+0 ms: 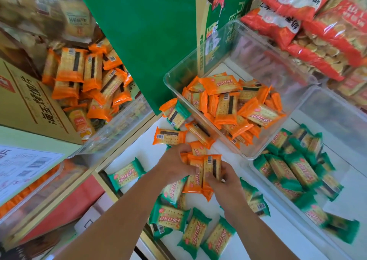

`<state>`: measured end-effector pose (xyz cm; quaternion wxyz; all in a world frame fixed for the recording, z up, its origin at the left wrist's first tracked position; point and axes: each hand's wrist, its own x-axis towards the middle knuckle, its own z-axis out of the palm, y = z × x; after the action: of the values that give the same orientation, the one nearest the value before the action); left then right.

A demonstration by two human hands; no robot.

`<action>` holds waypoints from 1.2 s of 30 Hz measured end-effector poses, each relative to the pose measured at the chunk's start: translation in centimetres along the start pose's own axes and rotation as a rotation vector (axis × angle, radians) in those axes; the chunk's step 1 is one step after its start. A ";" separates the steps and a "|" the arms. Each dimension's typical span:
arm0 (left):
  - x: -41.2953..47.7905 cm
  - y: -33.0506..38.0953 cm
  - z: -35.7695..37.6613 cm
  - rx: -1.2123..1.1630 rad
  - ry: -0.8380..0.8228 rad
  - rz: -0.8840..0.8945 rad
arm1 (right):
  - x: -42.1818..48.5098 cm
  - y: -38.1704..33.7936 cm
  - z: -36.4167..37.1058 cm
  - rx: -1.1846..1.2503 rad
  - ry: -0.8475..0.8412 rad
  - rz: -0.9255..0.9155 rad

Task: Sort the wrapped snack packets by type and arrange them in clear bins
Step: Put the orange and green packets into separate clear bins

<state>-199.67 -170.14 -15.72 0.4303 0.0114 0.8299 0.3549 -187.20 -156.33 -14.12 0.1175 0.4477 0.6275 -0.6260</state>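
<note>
Orange cracker packets (200, 173) were clasped as 1 bunch by curled left hand (174, 165) and right hand (228, 184), probably for the clear bin (278, 65)

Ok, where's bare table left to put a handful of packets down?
Bare tabletop lies between the lone green packet and the flat orange packet, left of the left hand. A narrower strip runs between the loose green packets and the green-packet bin. Crowded around the right hand; both hands grip held orange packets.
</note>
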 end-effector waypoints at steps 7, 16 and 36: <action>-0.8 0.7 -0.5 -0.198 -0.053 -0.018 | -0.7 0.0 -0.6 0.013 -0.113 0.015; -6.6 1.0 0.4 -0.226 0.126 0.114 | -4.8 -0.9 -1.5 -0.027 -0.048 -0.078; -4.8 12.8 -3.9 -0.580 0.378 0.321 | -3.8 -18.0 -9.5 -0.024 0.160 -0.350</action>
<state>-203.15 -164.40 -3.13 0.1941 -0.0467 0.7473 0.6337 -193.86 -146.07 2.64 -0.0381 0.3786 0.7106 -0.5918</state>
